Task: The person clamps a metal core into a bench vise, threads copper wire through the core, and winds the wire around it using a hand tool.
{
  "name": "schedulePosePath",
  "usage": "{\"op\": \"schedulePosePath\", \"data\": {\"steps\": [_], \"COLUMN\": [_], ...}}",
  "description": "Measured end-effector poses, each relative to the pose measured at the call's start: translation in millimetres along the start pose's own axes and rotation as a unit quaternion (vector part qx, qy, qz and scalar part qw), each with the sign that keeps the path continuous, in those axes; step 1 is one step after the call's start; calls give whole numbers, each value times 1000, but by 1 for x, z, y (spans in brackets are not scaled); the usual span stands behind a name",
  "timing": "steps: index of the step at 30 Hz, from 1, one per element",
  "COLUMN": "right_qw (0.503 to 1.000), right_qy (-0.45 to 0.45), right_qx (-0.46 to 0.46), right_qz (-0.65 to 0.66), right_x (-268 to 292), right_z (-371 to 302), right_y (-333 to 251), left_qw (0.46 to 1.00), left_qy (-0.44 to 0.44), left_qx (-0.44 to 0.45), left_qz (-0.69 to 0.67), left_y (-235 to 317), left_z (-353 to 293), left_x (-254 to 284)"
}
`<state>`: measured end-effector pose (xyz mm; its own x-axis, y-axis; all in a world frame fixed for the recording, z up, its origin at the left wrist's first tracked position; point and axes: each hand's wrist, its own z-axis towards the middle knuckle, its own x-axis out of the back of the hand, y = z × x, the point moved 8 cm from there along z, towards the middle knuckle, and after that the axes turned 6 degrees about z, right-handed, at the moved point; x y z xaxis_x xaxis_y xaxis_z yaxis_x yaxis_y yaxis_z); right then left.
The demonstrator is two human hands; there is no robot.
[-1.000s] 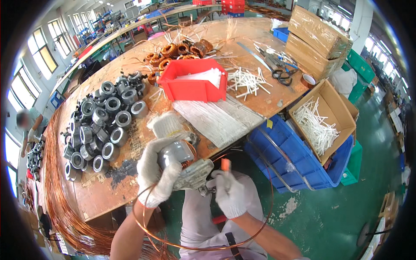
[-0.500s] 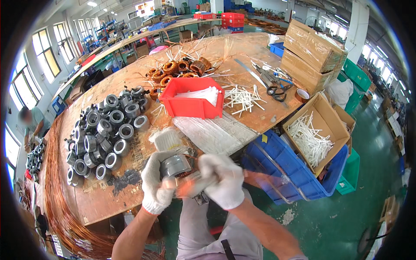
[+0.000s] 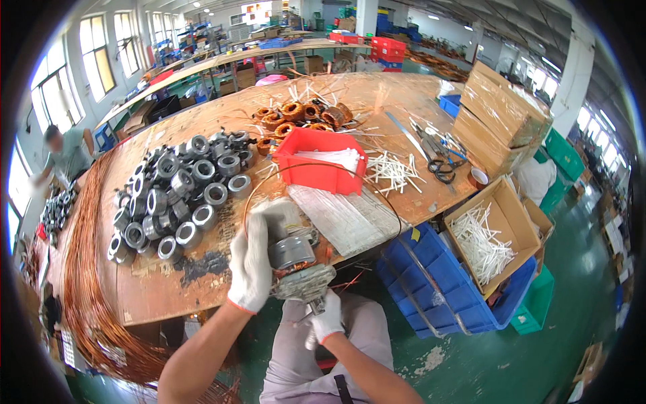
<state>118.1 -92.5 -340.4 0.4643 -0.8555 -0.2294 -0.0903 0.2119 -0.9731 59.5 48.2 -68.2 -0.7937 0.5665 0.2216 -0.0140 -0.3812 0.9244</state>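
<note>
In front of me a grey ring core [image 3: 294,252] sits on a worn metal clamp [image 3: 306,281] at the table's near edge, with copper winding at its lower side. My left hand [image 3: 250,273], in a white glove, is just left of the core, its fingers closed and pointing up. A thin copper wire [image 3: 321,163] runs from those fingers in a wide arc over the red bin and down to the right. My right hand [image 3: 328,318], also gloved, is below the clamp, close to its lower stem; the clamp partly hides its fingers.
Many grey ring cores [image 3: 203,215] are heaped at the left, beside long copper wires [image 3: 87,269]. Behind the red bin [image 3: 321,176] lie copper-wound rings [image 3: 293,111]. Scissors [image 3: 442,171] lie at the right, above a cardboard box [image 3: 527,232] on a blue crate [image 3: 431,286].
My right hand has dropped from beside the core to below the clamp. My left hand has straightened upward, and a wide wire loop now shows. The view has shifted, so the table appears lower.
</note>
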Motion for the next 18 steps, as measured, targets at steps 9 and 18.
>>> {"op": "schedulePosePath", "data": {"steps": [9, 18], "right_qw": [985, 945], "right_qy": [39, -139], "right_qx": [-166, 42], "right_qz": [-17, -294], "right_x": [60, 7], "right_z": [-95, -83], "right_y": [-125, -203], "left_qw": [967, 979], "left_qy": [-139, -161], "left_qx": [147, 60], "left_qz": [-155, -114], "left_y": [83, 84], "left_z": [-37, 45], "left_x": [70, 87]}}
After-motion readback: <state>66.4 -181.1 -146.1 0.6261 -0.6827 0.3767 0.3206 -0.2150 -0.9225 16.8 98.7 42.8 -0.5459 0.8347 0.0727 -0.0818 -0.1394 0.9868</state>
